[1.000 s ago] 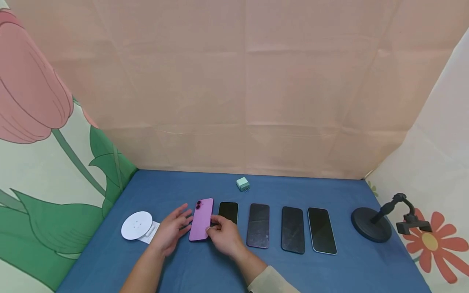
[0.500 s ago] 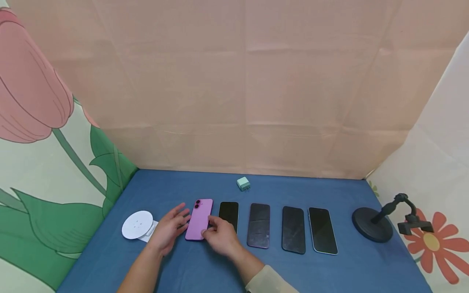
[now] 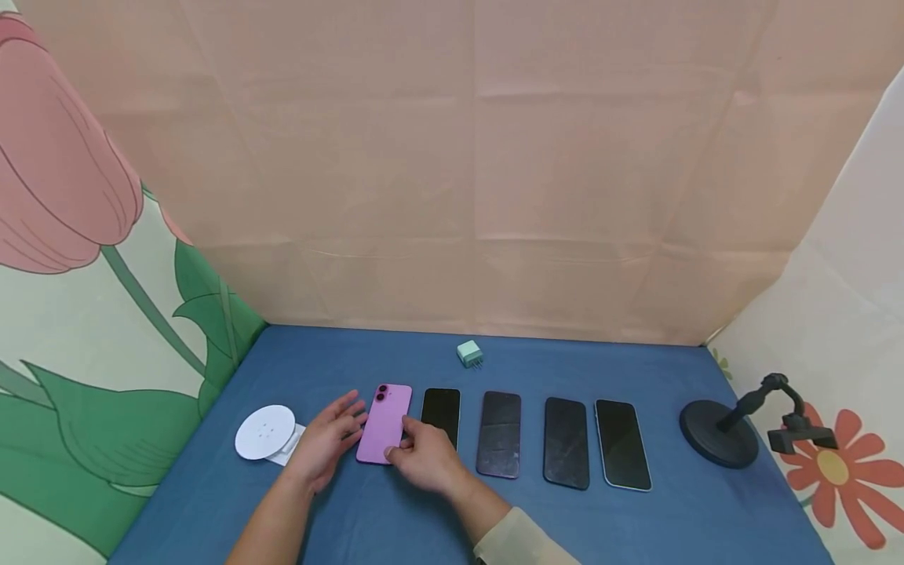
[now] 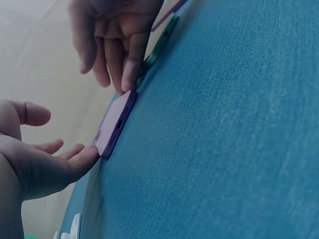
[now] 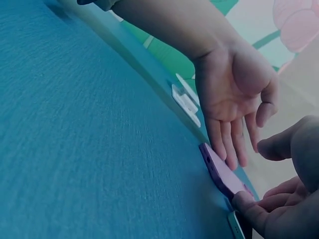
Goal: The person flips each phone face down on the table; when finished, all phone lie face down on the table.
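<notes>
A purple phone [image 3: 384, 424] lies back up on the blue cloth, its two lenses at the far end. At its left long edge my left hand [image 3: 326, 441] has fingers extended; in the left wrist view the fingertips touch the phone's side. My right hand [image 3: 428, 457] is at the opposite edge, fingertips against the phone and thumb held off it, as the right wrist view shows. Neither hand wraps around the phone [image 4: 117, 124]. Just right of it, a black-screened phone [image 3: 441, 410] is partly covered by my right hand.
Further right lie a dark phone [image 3: 498, 435], another dark phone [image 3: 566, 443] and a light-edged phone [image 3: 622, 445]. A black stand [image 3: 718, 434] is at far right. A white round stand [image 3: 264, 433] sits left, and a mint charger plug [image 3: 469, 354] at the back.
The purple phone's near end has shifted slightly left, with my right hand moving along the same way. My left hand has stayed almost in place.
</notes>
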`<state>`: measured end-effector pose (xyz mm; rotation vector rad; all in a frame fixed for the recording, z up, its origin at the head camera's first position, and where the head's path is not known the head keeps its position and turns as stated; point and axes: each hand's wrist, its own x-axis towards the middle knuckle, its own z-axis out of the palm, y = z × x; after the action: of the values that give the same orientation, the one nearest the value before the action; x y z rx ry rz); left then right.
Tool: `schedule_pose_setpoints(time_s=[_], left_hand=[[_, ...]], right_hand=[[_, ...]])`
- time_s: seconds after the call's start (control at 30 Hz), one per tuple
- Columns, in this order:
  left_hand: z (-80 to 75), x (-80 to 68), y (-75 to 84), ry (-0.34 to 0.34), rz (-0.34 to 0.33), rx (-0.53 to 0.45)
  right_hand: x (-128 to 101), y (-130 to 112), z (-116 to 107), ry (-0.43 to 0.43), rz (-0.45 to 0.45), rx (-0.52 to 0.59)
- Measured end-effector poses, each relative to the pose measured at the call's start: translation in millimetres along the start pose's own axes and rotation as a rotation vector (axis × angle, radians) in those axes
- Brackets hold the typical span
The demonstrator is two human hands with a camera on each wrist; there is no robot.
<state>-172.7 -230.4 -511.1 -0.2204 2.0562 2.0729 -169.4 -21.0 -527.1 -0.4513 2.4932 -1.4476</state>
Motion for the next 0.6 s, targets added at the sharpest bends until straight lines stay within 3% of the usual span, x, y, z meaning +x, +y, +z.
schedule_pose_setpoints(time_s=[0.23, 0.6], left_hand=[[2.1, -2.2, 1.1, -0.013, 0.025, -0.012], [16.4, 2.4, 7.2, -0.026, 0.078, 0.057]], right_hand=[[-2.5, 3.8, -3.6, -0.004, -0.027, 0.049], [-11.6, 14.3, -24.8, 0.065, -0.101, 0.146]])
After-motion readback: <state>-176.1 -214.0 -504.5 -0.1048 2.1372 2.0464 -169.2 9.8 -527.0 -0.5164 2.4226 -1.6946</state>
